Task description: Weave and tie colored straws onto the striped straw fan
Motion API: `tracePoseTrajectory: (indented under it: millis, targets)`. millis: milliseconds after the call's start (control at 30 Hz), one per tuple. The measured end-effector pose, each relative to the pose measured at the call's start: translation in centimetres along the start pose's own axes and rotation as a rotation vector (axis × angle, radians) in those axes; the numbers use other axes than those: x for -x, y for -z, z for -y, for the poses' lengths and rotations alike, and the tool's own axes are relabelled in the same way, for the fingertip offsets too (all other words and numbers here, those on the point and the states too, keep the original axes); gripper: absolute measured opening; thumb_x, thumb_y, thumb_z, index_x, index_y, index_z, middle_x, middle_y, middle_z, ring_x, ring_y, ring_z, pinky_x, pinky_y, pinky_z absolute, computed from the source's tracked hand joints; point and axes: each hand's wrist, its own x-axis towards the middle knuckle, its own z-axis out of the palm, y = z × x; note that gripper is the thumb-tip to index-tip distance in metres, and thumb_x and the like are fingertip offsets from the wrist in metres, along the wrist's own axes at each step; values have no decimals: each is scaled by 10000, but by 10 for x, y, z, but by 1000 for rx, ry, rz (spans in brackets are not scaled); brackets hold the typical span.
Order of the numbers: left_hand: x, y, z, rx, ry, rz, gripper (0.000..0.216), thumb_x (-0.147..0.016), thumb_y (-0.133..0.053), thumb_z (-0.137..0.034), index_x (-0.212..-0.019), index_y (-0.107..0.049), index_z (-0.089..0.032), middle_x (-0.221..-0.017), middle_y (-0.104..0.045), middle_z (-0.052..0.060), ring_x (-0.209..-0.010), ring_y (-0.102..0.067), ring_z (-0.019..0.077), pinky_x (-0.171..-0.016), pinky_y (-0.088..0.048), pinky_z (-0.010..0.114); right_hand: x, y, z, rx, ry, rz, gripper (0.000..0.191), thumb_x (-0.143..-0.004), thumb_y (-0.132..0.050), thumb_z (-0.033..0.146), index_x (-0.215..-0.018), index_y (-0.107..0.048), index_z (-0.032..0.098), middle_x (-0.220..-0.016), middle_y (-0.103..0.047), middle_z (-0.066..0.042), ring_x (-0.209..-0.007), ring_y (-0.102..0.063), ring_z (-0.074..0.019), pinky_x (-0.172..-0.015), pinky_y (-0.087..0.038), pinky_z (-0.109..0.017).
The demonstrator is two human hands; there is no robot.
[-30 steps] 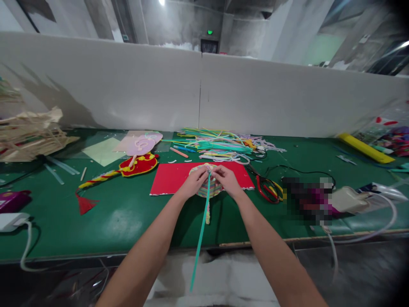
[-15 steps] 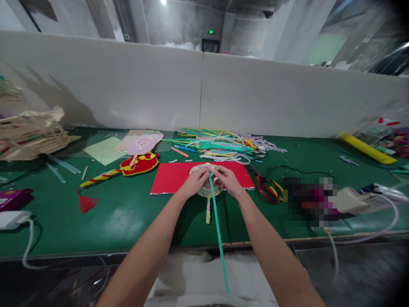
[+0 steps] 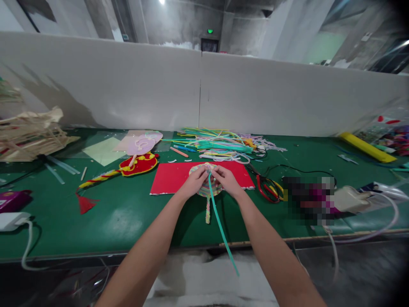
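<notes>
A teal pipe cleaner (image 3: 220,221) hangs down from between my fingertips, its loose end past the table's front edge. My left hand (image 3: 195,182) and my right hand (image 3: 226,179) are closed in pinches close together on its upper end. Just beneath them is a round pastel-striped fan (image 3: 204,192) with a twisted handle (image 3: 208,211) pointing toward me. My hands cover much of its disc. Behind the fan lies a red board (image 3: 169,179) with rough white edges.
Loose pipe cleaners (image 3: 223,143) lie piled behind the board. On the left are a red-and-yellow fan (image 3: 139,165) with a tassel and a lilac fan (image 3: 143,143). Red-handled pliers (image 3: 267,189) lie at right, near a white plug (image 3: 349,200). A low white partition (image 3: 128,89) stands behind.
The teal pipe cleaner's upper end has shortened its hang: its loose end has swung up and to the right, and the strand now curves. My hands have barely moved.
</notes>
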Motion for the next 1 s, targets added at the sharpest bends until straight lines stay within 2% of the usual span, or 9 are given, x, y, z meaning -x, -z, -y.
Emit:
tracePoseTrajectory:
  millis: [167,467,600,733,867,1000]
  targets:
    - [-1,1,0,-8,-20,-10,246,-845,-369,-347,-836,-519,-153,-832,-540,24,-817,-482,137,-773,-388,257,-1,0,-4,7,28,25,293,-736,-538,481,-726,-526,187,-628,-533,23,-542,-493,-93,-457,-409,-204]
    - [-2,-1,3,-15,-2,-26,268,-847,-364,-354,-732,-496,-151,-724,-508,2,-716,-464,118,-694,-389,232,0,0,-4,8,48,44,289,-735,-541,480,-728,-525,192,-626,-546,19,-521,-485,-98,-454,-402,-218]
    - [-2,-1,3,14,15,-50,248,-837,-382,-351,-755,-502,-150,-748,-518,6,-728,-475,123,-702,-393,239,-1,0,-5,23,65,3,274,-739,-543,462,-728,-529,189,-626,-532,23,-540,-493,-99,-457,-407,-215]
    - [-2,-2,3,76,1,0,204,-820,-418,-327,-820,-511,-145,-795,-529,13,-769,-490,129,-724,-403,245,-1,0,-4,13,68,-33,289,-732,-544,475,-728,-518,187,-623,-520,28,-531,-486,-94,-439,-404,-208]
    - [-2,0,1,79,7,21,196,-818,-417,-320,-791,-503,-146,-775,-516,10,-748,-485,125,-719,-404,249,-1,0,-2,4,18,-10,314,-732,-524,508,-720,-516,194,-613,-523,26,-487,-473,-88,-409,-384,-208]
    - [-1,5,-2,103,21,127,219,-807,-425,-339,-735,-488,-143,-724,-500,4,-697,-477,120,-670,-408,247,0,2,-1,28,-21,49,330,-736,-511,527,-703,-529,199,-588,-506,24,-458,-443,-84,-392,-349,-213]
